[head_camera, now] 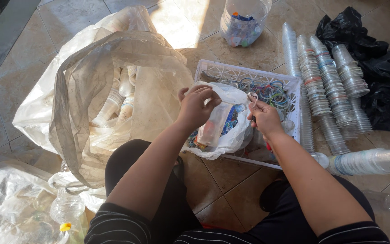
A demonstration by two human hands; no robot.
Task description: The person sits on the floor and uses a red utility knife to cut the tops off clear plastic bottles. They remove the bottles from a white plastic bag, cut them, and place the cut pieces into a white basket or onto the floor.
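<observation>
My left hand (196,106) grips the top of a clear plastic bottle (215,125) with a reddish bottom, held over a white plastic bag (236,135) of colourful scraps. My right hand (264,118) pinches a small clear plastic ring (253,97) just right of the bottle's neck. Both hands hover above a white plastic crate (244,74) that holds several coloured plastic rings (274,92).
A large clear sack (95,90) of empty bottles lies at left. Stacks of clear plastic cups (328,86) lie right of the crate, with black bags (384,68) behind. A clear tub (242,20) of coloured caps stands at the back. More bottles (66,210) lie at bottom left.
</observation>
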